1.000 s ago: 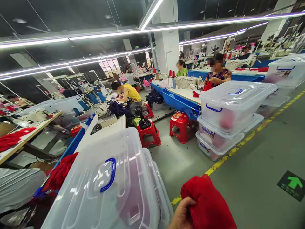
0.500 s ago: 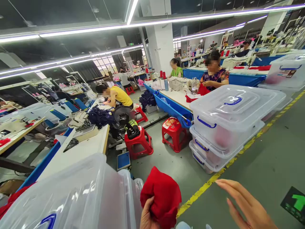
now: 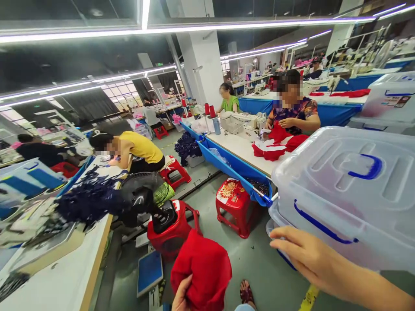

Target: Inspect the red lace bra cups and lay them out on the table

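A folded piece of red cloth (image 3: 204,270) is held up at the bottom middle of the view. My left hand (image 3: 182,296) grips it from below, the thumb lying across its front and the other fingers hidden behind it. To the right, my right hand (image 3: 306,255) is held out in the air with nothing in it, its fingers stretched out. It appears in front of a large clear plastic box (image 3: 330,211) with blue handles; whether it touches the box I cannot tell.
Ahead stand a red stool (image 3: 231,196) and another red stool bearing a black fan (image 3: 139,198). A co-worker (image 3: 295,108) sews red cloth at a white table (image 3: 240,138) with a blue trough. On the left, a worktable (image 3: 61,280) carries dark blue cloth (image 3: 90,196). My sandalled foot (image 3: 246,291) shows below.
My view has moved forward, and the stools, tables and right-hand boxes look closer. The near box on the left has left the view. My left hand still holds the red cloth.
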A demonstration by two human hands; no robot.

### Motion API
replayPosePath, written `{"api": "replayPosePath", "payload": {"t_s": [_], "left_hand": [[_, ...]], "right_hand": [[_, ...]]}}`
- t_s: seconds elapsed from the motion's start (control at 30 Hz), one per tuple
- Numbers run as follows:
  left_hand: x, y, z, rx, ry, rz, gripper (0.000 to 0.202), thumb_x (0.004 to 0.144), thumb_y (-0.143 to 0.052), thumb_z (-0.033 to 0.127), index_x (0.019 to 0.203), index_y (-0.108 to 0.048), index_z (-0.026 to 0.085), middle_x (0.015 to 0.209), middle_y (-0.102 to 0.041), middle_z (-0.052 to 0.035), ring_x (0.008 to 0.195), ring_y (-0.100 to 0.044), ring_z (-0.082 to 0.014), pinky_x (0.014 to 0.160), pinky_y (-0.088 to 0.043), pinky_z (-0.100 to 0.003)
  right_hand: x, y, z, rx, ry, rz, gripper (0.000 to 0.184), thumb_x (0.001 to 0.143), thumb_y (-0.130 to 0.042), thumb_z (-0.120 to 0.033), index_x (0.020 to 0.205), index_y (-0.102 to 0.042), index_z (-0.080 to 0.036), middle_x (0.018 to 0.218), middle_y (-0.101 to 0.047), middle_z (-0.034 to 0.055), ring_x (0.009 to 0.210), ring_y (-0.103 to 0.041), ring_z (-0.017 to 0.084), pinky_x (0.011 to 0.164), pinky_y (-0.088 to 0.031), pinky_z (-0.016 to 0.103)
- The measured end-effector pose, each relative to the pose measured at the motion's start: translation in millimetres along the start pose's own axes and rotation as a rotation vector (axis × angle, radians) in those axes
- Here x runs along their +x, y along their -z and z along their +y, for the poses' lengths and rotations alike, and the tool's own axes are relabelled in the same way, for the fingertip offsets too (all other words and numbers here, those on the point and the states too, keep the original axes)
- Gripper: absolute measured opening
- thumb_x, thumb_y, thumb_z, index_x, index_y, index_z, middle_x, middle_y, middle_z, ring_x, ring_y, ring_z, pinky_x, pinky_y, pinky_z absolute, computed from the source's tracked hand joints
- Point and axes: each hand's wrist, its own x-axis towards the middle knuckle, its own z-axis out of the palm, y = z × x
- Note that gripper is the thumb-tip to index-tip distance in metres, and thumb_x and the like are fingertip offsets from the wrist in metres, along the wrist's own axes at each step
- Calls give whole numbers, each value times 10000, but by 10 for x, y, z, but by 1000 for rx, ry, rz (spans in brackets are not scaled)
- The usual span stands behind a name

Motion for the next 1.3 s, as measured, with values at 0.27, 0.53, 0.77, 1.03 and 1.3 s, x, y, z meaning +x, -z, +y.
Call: {"api": "replayPosePath", "payload": {"t_s": [0.27, 0.53, 0.77, 1.03, 1.3], "left_hand": [[1064, -1579, 796, 33, 69, -60, 470, 861, -471, 73, 1288, -628, 190, 909, -783, -76, 832, -750, -231, 1031, -484, -442], [2150, -2374, 845, 117, 319, -140, 257, 808, -588, 115, 986, -763, 175, 961, -777, -100, 1049, -696, -319, 1024, -478, -512], [2911, -2744, 985, 235, 362, -48, 198, 778, -665, 152, 945, -766, 187, 975, -776, -88, 1094, -672, -342, 1025, -468, -532], [3559, -3330, 1187, 271, 560, -184, 193, 817, -646, 197, 956, -777, 169, 1038, -761, -122, 1123, -655, -353, 1068, -423, -553], [4180, -4065, 1416, 330, 552, -198, 365, 834, -533, 80, 1125, -726, 189, 913, -784, -75, 955, -729, -269, 1077, -439, -481]], "right_hand": [[1284, 300, 1699, 121, -406, -272, 345, 903, -440, -233, 1200, -615, -211, 1311, -534, 133, 1154, -588, 237, 937, -526, 366], [1854, 83, 4018, -295, -819, -530, 823, 695, -661, -203, 1468, -407, -79, 1521, -305, 289, 1357, -387, 433, 1056, -395, 551], [2006, -266, 4792, -327, -899, -634, 1007, 716, -708, -258, 1571, -180, -199, 1605, -153, 226, 1450, -190, 433, 1048, -376, 607], [1954, -595, 4886, -296, -955, -733, 919, 729, -534, 52, 1535, -305, -325, 1579, -272, 182, 1226, -541, 411, 875, -533, 519], [1752, -501, 4760, -365, -1068, -742, 972, 671, -508, 131, 1505, -356, -346, 1529, -358, 190, 1234, -531, 418, 881, -522, 562]]}}
